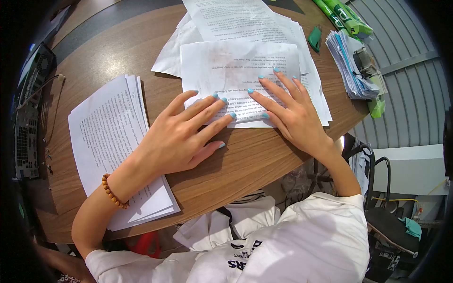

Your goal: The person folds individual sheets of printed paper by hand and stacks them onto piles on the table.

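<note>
A printed sheet of paper point(212, 59) lies on top of other pages in front of me, its near edge looking folded over. My left hand point(186, 127) rests with spread fingers, the fingertips on the lower left of this sheet and the palm over the bare wood. On the sheet's right part, my right hand point(295, 111) lies flat with its fingers apart. Neither hand grips anything. Beneath my left forearm, which wears a beaded bracelet point(113, 191), is a stack of printed pages point(106, 127).
More printed sheets point(231, 19) spread behind on the wooden table point(226, 162). A green object point(314, 38) lies near a clipped paper bundle point(351, 66) and green packages point(347, 19) at the right. A dark electronic device point(30, 113) stands at the left edge.
</note>
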